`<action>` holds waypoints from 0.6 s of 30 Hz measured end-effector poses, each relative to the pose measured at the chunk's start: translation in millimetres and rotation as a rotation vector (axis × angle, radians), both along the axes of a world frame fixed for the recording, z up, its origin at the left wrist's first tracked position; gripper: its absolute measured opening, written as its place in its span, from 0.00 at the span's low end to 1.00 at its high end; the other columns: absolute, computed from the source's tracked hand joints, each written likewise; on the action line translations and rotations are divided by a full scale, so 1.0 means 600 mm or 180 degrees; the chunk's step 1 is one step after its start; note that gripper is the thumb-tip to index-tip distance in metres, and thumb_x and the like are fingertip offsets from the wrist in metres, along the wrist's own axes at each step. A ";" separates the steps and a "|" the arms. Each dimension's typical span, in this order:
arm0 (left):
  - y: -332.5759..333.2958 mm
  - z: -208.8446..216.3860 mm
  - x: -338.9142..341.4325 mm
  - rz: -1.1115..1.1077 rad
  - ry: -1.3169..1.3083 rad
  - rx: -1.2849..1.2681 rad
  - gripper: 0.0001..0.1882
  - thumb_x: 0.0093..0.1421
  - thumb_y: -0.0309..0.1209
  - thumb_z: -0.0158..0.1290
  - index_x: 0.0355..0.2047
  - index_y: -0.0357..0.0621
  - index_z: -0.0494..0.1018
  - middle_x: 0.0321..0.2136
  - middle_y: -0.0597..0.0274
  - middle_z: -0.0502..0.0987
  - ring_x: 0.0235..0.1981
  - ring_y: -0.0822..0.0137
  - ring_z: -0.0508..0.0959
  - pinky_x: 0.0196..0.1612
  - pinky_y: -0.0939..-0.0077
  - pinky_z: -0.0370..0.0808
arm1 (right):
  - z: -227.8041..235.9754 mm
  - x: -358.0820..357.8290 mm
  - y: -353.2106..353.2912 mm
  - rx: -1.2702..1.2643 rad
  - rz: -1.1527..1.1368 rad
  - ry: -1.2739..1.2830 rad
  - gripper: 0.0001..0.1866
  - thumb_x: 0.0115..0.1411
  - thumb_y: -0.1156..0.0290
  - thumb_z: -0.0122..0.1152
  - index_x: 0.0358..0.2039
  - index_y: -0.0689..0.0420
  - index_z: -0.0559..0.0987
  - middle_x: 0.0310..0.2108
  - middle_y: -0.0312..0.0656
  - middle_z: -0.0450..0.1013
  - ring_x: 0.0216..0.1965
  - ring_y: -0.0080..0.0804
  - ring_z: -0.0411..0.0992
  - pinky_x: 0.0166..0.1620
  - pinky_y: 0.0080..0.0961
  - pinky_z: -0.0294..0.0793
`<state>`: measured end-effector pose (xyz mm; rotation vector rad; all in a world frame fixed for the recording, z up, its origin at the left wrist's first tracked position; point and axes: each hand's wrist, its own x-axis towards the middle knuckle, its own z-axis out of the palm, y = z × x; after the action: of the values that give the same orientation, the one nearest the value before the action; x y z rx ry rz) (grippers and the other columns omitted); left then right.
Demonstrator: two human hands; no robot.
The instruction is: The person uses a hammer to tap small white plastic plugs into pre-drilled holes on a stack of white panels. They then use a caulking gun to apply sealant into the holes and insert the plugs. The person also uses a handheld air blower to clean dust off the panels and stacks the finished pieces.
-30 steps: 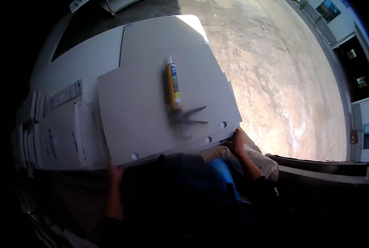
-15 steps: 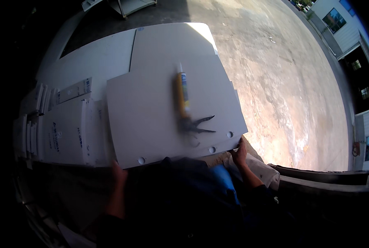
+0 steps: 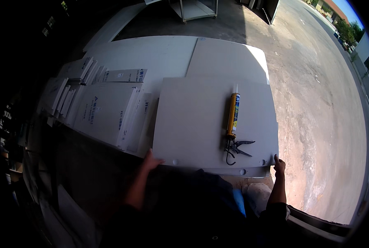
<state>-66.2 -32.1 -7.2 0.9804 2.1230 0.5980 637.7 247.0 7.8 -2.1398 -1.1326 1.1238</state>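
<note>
- Sunlit concrete floor (image 3: 312, 111) stretches to our right.
- Our left hand (image 3: 151, 161) grips the white panel (image 3: 192, 120) at its near left corner, our right hand (image 3: 280, 164) its near right.
- It is before us, a caulking gun (image 3: 233, 124) on top.

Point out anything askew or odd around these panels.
The top panel sits out of line with the lower panel, which pokes out past its near edge. A caulking gun also lies loose on top, where it might slide. I see no spill.
</note>
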 end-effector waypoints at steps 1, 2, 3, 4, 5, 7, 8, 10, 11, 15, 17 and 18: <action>-0.003 -0.022 -0.002 -0.0077 0.0350 -0.0054 0.58 0.40 0.41 0.76 0.65 0.28 0.55 0.60 0.38 0.68 0.62 0.47 0.70 0.64 0.58 0.67 | -0.006 0.008 -0.002 -0.0254 -0.0063 0.0049 0.27 0.58 0.49 0.70 0.34 0.68 0.84 0.22 0.36 0.75 0.24 0.26 0.70 0.33 0.28 0.70; 0.001 -0.010 0.010 0.0014 0.0257 -0.0117 0.59 0.40 0.41 0.76 0.65 0.27 0.53 0.60 0.37 0.67 0.62 0.47 0.69 0.65 0.58 0.67 | 0.000 0.013 -0.001 -0.0295 0.0060 -0.0118 0.27 0.57 0.49 0.71 0.33 0.67 0.84 0.22 0.36 0.75 0.23 0.25 0.69 0.31 0.28 0.69; 0.008 0.005 0.015 0.0091 0.0164 -0.0178 0.60 0.41 0.41 0.76 0.66 0.27 0.52 0.61 0.37 0.67 0.63 0.46 0.69 0.65 0.59 0.67 | 0.005 0.021 -0.004 -0.0336 0.0170 -0.0286 0.26 0.57 0.50 0.72 0.31 0.66 0.84 0.22 0.35 0.75 0.23 0.24 0.68 0.30 0.28 0.68; 0.017 0.026 0.019 0.0186 0.0070 -0.0242 0.61 0.41 0.41 0.75 0.66 0.26 0.51 0.61 0.36 0.67 0.63 0.46 0.69 0.65 0.60 0.67 | 0.007 0.027 -0.011 -0.0240 0.0249 -0.0395 0.26 0.56 0.50 0.72 0.32 0.67 0.84 0.23 0.37 0.77 0.24 0.25 0.70 0.32 0.29 0.70; 0.013 0.038 0.017 0.0225 0.0094 -0.0328 0.61 0.42 0.41 0.75 0.66 0.26 0.51 0.61 0.36 0.67 0.63 0.46 0.69 0.65 0.60 0.66 | 0.002 0.029 -0.020 0.0099 0.0328 -0.0409 0.24 0.56 0.49 0.72 0.26 0.62 0.81 0.16 0.30 0.65 0.16 0.20 0.59 0.20 0.26 0.59; 0.001 0.055 0.006 0.0253 0.0185 -0.0517 0.61 0.42 0.41 0.75 0.66 0.25 0.50 0.62 0.36 0.66 0.63 0.45 0.68 0.66 0.60 0.66 | 0.016 0.026 -0.047 0.0030 0.0366 -0.0610 0.25 0.57 0.51 0.72 0.28 0.65 0.82 0.18 0.33 0.70 0.20 0.21 0.64 0.25 0.27 0.64; -0.012 0.049 0.000 0.0223 0.0179 -0.0511 0.61 0.42 0.40 0.75 0.66 0.26 0.50 0.61 0.36 0.67 0.63 0.46 0.69 0.65 0.60 0.66 | 0.018 0.029 -0.065 0.0065 0.0337 -0.0614 0.25 0.57 0.51 0.72 0.29 0.66 0.82 0.20 0.35 0.72 0.22 0.22 0.66 0.28 0.28 0.66; -0.018 0.046 -0.007 0.0097 0.0168 -0.0481 0.60 0.41 0.39 0.76 0.66 0.26 0.50 0.61 0.37 0.67 0.63 0.47 0.69 0.65 0.61 0.67 | 0.029 0.035 -0.100 0.0061 0.0261 -0.0610 0.26 0.56 0.51 0.72 0.31 0.68 0.83 0.24 0.43 0.78 0.27 0.30 0.73 0.35 0.31 0.72; -0.022 0.051 -0.007 0.0139 0.0041 -0.0433 0.60 0.41 0.38 0.76 0.66 0.27 0.51 0.61 0.38 0.68 0.62 0.47 0.69 0.65 0.61 0.67 | 0.035 0.037 -0.119 0.0036 0.0247 -0.0664 0.25 0.57 0.52 0.71 0.29 0.68 0.82 0.23 0.43 0.77 0.25 0.30 0.72 0.32 0.33 0.71; -0.025 0.117 0.019 0.0247 -0.0293 -0.0303 0.53 0.44 0.31 0.74 0.65 0.31 0.54 0.60 0.40 0.69 0.62 0.51 0.70 0.65 0.60 0.66 | 0.010 0.050 -0.158 -0.0200 0.0102 -0.0699 0.24 0.56 0.51 0.72 0.32 0.63 0.83 0.21 0.34 0.74 0.20 0.28 0.67 0.26 0.32 0.67; -0.049 0.091 0.032 0.0923 -0.0673 0.0124 0.47 0.49 0.30 0.71 0.65 0.34 0.56 0.60 0.43 0.69 0.62 0.53 0.70 0.65 0.58 0.66 | 0.005 0.025 -0.173 0.0021 -0.0642 0.0659 0.31 0.54 0.49 0.74 0.46 0.64 0.80 0.33 0.39 0.78 0.34 0.32 0.74 0.38 0.31 0.74; -0.072 0.044 0.034 0.1573 -0.1019 0.0543 0.44 0.52 0.32 0.69 0.64 0.37 0.58 0.60 0.45 0.70 0.62 0.54 0.70 0.64 0.57 0.67 | 0.004 0.007 -0.186 0.0032 -0.1369 0.0860 0.39 0.56 0.49 0.73 0.59 0.62 0.71 0.51 0.46 0.73 0.54 0.39 0.71 0.55 0.36 0.72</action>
<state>-45.9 -75.4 19.3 0.3966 2.0433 1.1133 642.2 135.2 10.0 -2.0151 -0.5234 1.1494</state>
